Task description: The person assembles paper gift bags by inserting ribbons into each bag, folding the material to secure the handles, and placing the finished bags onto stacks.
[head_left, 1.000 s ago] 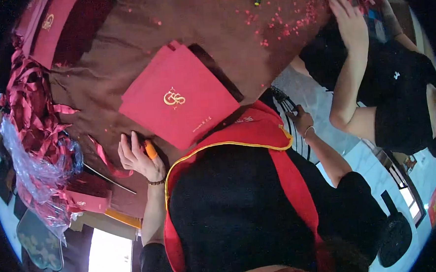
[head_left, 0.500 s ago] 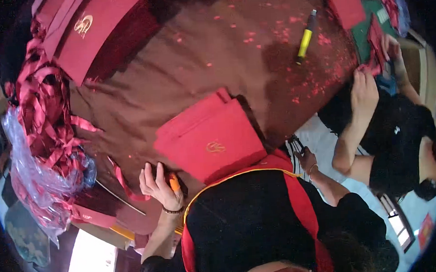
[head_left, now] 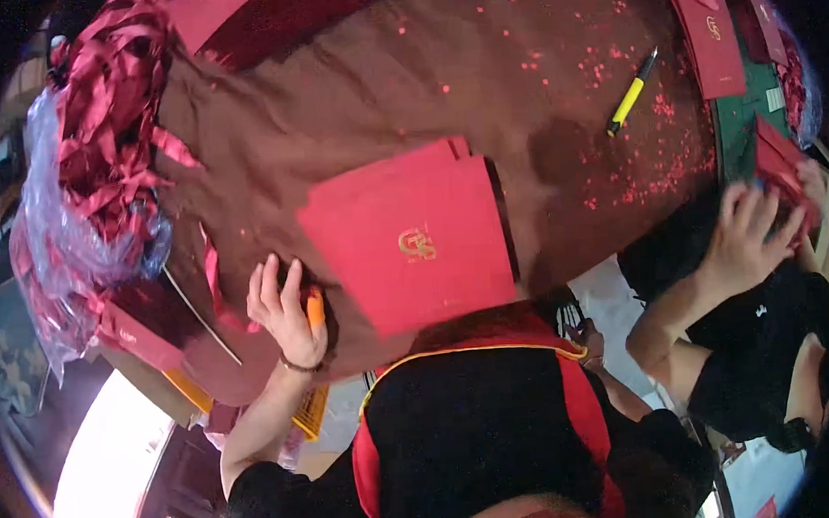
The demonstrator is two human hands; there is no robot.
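Observation:
My left hand (head_left: 286, 313) rests on the brown cloth with its fingers spread and holds nothing. An orange cover (head_left: 316, 307) wraps its thumb. Right of it lies a stack of red cards or folders (head_left: 434, 281), slightly fanned, with a gold emblem on the top one. A narrow red ribbon (head_left: 213, 274) trails beside the left fingers. My right hand (head_left: 587, 339) is low beyond the table's front edge, near dark thin straps (head_left: 568, 317). Its fingers are partly hidden and small, so their grip is unclear. A red apron (head_left: 586, 400) with yellow trim covers my front.
A tangle of red ribbons (head_left: 113, 134) in clear plastic (head_left: 41, 199) lies at the left. A thin stick (head_left: 202, 317) is near it. A yellow pen (head_left: 633, 96) and red confetti lie at right. Beside a green mat (head_left: 760, 86), a co-worker's hand (head_left: 751, 232) handles a red item.
The whole view has shifted and turned a little. My left hand stays flat beside the stack. The co-worker's hands have moved with the red item.

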